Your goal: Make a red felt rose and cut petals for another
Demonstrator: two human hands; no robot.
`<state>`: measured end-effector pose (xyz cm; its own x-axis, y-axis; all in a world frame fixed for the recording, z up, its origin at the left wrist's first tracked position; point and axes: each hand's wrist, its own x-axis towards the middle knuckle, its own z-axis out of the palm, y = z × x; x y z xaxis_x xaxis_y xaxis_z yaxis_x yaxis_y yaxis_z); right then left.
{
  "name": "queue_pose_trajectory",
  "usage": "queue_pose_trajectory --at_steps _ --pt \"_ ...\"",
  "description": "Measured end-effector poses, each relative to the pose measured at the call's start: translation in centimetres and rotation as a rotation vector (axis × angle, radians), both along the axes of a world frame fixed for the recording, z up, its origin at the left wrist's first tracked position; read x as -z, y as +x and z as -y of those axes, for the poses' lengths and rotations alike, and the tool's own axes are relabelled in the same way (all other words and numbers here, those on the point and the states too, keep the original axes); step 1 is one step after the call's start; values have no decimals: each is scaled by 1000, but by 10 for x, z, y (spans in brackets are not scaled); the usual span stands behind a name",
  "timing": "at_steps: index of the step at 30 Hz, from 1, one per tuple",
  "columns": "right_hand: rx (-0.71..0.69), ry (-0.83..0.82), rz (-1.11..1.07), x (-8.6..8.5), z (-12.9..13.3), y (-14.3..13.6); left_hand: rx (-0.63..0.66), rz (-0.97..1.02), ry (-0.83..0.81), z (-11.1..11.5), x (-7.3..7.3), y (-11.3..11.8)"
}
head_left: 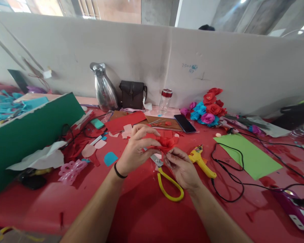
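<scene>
A red paper flower point(168, 142) is held up between my two hands over the red table. The fingers of my left hand point(140, 146) are bent round its left side, with the fingertips on the petals. My right hand point(183, 167) pinches the flower's base from below; a thin stem seems to run down from its fingers. Below the flower lie scissors point(171, 190) with yellow handles, their blades partly hidden by my left hand. To the right of my right hand rests a yellow hot glue gun point(201, 161), its black cord trailing right.
Finished paper flowers point(209, 108) stand at the back right near a phone point(184, 123). Behind are a steel jug point(103, 89), a dark bag point(132, 95) and a glass jar point(165, 103). A green board point(38, 135) stands left; green paper point(248, 157) and a power strip point(295, 211) lie right.
</scene>
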<state>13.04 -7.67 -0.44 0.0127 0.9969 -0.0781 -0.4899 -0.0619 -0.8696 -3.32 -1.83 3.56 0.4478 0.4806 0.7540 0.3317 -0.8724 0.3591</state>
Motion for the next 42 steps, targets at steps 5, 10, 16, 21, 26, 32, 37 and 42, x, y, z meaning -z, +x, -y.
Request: queue_pose_trajectory --at_steps 5,10,16,21,26,32,37,42 --pt "-11 15 4 -1 1 -1 -15 2 -32 0 0 -1" --pt "21 39 49 1 1 0 -24 -20 -38 1 1 0" --pt "73 274 236 -2 3 -1 27 47 -25 1 0 -3" --pt "239 413 509 4 4 3 108 130 -207 -3 6 5" --pt "408 558 711 10 3 6 227 271 -426 2 19 21" --pt "452 561 765 0 4 7 238 575 -863 13 36 39" --pt "422 430 709 0 0 4 229 851 -1233 19 37 54" --pt "357 300 617 2 -4 0 247 964 -1533 19 38 58"
